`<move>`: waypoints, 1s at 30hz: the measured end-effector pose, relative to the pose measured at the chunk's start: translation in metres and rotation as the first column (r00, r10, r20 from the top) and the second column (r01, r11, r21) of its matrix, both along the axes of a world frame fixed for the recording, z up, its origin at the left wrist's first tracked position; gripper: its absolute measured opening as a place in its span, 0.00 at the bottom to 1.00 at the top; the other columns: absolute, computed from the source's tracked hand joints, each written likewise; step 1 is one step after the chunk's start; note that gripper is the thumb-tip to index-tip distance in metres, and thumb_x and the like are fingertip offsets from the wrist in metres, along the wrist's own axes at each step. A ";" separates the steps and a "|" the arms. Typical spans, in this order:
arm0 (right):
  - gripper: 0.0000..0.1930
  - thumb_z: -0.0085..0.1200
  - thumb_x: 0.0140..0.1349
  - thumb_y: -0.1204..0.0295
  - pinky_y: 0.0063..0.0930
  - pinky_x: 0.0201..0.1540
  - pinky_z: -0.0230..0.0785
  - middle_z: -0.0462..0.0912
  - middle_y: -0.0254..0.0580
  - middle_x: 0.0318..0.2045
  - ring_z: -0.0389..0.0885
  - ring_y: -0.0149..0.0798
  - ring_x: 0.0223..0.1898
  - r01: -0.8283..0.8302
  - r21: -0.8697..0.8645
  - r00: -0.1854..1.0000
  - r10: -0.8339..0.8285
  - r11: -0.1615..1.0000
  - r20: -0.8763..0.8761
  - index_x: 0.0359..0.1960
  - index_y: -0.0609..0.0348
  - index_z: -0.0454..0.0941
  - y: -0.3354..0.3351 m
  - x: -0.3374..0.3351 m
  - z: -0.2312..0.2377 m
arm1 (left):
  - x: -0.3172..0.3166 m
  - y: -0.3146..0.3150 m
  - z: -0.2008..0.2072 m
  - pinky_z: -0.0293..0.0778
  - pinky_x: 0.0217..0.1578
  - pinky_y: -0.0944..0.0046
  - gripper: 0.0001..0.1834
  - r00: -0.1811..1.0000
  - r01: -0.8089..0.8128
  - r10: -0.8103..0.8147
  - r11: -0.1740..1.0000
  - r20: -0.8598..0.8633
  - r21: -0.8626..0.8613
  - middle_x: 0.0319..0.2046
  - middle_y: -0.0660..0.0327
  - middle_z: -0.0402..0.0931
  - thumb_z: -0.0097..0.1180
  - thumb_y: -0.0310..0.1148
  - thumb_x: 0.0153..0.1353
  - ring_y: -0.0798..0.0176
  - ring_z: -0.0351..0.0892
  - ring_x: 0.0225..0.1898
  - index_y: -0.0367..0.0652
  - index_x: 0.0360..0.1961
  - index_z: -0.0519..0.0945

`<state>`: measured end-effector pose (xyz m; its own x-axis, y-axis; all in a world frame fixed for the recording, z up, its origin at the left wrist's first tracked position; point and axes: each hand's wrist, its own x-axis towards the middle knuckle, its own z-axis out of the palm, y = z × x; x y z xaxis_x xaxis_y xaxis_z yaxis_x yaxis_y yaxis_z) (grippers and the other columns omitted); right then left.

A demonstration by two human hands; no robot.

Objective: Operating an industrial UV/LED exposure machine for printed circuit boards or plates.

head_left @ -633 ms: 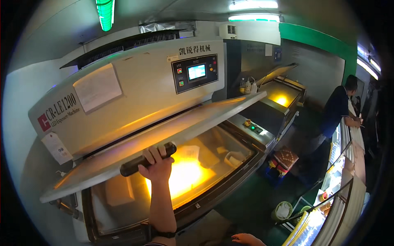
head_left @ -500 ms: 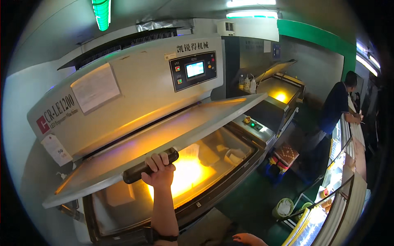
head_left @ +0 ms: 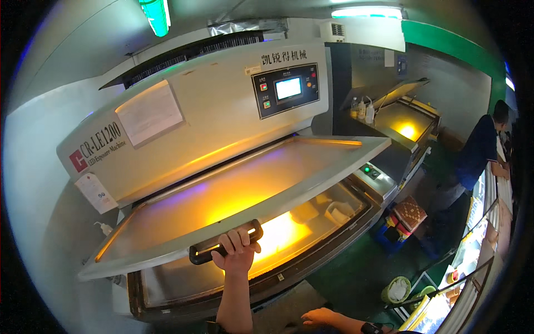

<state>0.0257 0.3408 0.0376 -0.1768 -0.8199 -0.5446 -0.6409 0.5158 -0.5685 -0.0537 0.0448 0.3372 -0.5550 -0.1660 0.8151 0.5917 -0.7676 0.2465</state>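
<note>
My left hand [head_left: 236, 249] is closed round the black bar handle [head_left: 201, 254] on the front edge of a wide, pale lid [head_left: 328, 172]. This lid tilts over the glass bed [head_left: 186, 281] of a large grey exposure machine [head_left: 206, 106], with a gap between them. Bright yellow light glows on the bed and on the lid's upper face. Low in the view, my right hand [head_left: 319, 317] reaches in from the right with its fingers loosely extended, apart from the machine. Nothing shows in it.
A control panel [head_left: 286, 91] with a lit screen is on the machine. A second machine [head_left: 409, 122] with a raised lid stands behind, near bottles [head_left: 361, 110]. At right are a stool [head_left: 409, 214], a basket [head_left: 396, 290], a lit table [head_left: 466, 245] and a person [head_left: 478, 147] leaning over it.
My left hand has brought the lid lower over the bed, narrowing the gap. My right hand shows more, and the whole view has shifted so that the machine appears further right.
</note>
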 end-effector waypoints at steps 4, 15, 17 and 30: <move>0.27 0.43 0.68 0.47 0.45 0.53 0.71 0.77 0.44 0.56 0.76 0.50 0.56 -0.109 -0.078 0.994 0.108 0.991 -0.019 0.62 0.48 0.69 0.000 -0.015 -0.003 | 0.009 0.013 -0.012 0.80 0.40 0.54 0.26 0.998 -0.037 0.036 0.999 0.049 0.014 0.26 0.63 0.61 0.50 0.57 0.66 0.60 0.69 0.45 0.46 0.23 0.64; 0.27 0.42 0.68 0.48 0.42 0.57 0.68 0.77 0.40 0.57 0.74 0.48 0.59 -0.019 0.000 0.999 0.019 1.000 0.039 0.64 0.46 0.67 0.100 -0.080 -0.049 | 0.077 0.062 -0.106 0.81 0.37 0.60 0.17 0.822 -0.170 -0.166 0.842 0.544 0.512 0.22 0.66 0.64 0.43 0.44 0.70 0.64 0.72 0.36 0.48 0.25 0.69; 0.27 0.42 0.69 0.49 0.41 0.57 0.68 0.77 0.40 0.57 0.74 0.46 0.59 -0.098 0.075 0.993 0.093 0.992 0.067 0.64 0.47 0.67 0.111 -0.090 -0.069 | 0.085 0.078 -0.128 0.81 0.32 0.64 0.18 0.674 -0.357 -0.231 0.729 0.702 0.584 0.18 0.67 0.64 0.43 0.43 0.68 0.67 0.71 0.29 0.48 0.22 0.70; 0.28 0.41 0.68 0.45 0.49 0.56 0.70 0.76 0.42 0.57 0.75 0.50 0.58 0.270 0.187 0.953 -0.289 0.945 0.086 0.64 0.43 0.66 0.234 -0.120 -0.068 | 0.084 0.082 -0.251 0.77 0.18 0.73 0.18 0.221 -0.748 -0.417 0.508 0.882 0.427 0.12 0.72 0.64 0.48 0.41 0.64 0.72 0.68 0.16 0.52 0.15 0.69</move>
